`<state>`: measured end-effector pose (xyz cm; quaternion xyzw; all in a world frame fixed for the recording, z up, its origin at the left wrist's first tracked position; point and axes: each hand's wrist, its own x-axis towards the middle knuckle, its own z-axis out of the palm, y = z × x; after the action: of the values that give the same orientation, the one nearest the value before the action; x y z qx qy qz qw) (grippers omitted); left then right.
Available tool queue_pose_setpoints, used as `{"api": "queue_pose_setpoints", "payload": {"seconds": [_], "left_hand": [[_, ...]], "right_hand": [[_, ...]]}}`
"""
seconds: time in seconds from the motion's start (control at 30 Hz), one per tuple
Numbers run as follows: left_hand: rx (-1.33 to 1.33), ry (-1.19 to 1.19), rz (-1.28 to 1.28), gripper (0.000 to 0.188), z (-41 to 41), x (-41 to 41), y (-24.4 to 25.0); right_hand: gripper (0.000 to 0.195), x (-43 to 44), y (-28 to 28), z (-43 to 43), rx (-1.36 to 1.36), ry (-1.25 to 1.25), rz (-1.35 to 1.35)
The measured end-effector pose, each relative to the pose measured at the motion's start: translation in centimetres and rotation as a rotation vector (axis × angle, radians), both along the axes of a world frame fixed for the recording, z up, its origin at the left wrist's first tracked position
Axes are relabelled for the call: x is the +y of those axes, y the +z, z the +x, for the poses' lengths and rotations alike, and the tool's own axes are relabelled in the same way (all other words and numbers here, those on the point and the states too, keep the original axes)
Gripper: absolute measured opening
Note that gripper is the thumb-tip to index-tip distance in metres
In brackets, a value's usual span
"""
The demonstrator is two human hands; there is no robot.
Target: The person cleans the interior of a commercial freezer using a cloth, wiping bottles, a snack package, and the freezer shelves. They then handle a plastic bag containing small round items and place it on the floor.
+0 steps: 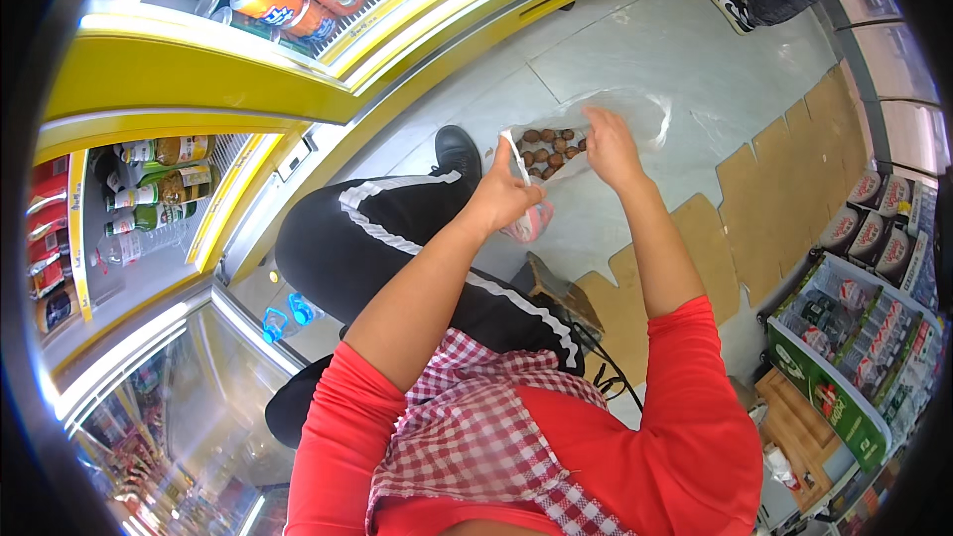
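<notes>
A clear plastic bag (pixel 646 119) with walnut-like brown nuts (pixel 549 151) in it is held open in front of me, over the grey tiled floor. My left hand (pixel 508 190) pinches a white strip at the bag's near-left edge between thumb and fingers. Just below that hand hangs a pink and white printed plastic part (pixel 530 222). On the right side of the nuts, my right hand (pixel 609 141) is at the bag's rim, its fingertips blurred; whether they grip the film is unclear.
A yellow drinks fridge (pixel 208 82) with cans and bottles stands at the left. Flattened cardboard (pixel 767 193) covers floor at the right, beside a green crate of bottles (pixel 826 394). A dark stone-like block (pixel 558 294) lies near my knee. A person's sneakers (pixel 728 4) show at the top right.
</notes>
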<state>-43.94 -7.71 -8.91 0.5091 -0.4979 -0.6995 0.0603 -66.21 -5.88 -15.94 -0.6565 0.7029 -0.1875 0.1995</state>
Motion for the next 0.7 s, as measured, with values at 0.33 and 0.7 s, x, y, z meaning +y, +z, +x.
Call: {"api": "queue_pose_setpoints", "payload": {"seconds": [0.33, 0.7], "left_hand": [[-0.084, -0.087, 0.08, 0.101, -0.3, 0.5, 0.7], [-0.081, -0.124, 0.062, 0.096, -0.2, 0.7, 0.4]], "right_hand": [[0.029, 7.3, -0.4, 1.8, 0.354, 0.309, 0.473], [0.018, 8.4, 0.6, 2.2, 0.262, 0.238, 0.382]]}}
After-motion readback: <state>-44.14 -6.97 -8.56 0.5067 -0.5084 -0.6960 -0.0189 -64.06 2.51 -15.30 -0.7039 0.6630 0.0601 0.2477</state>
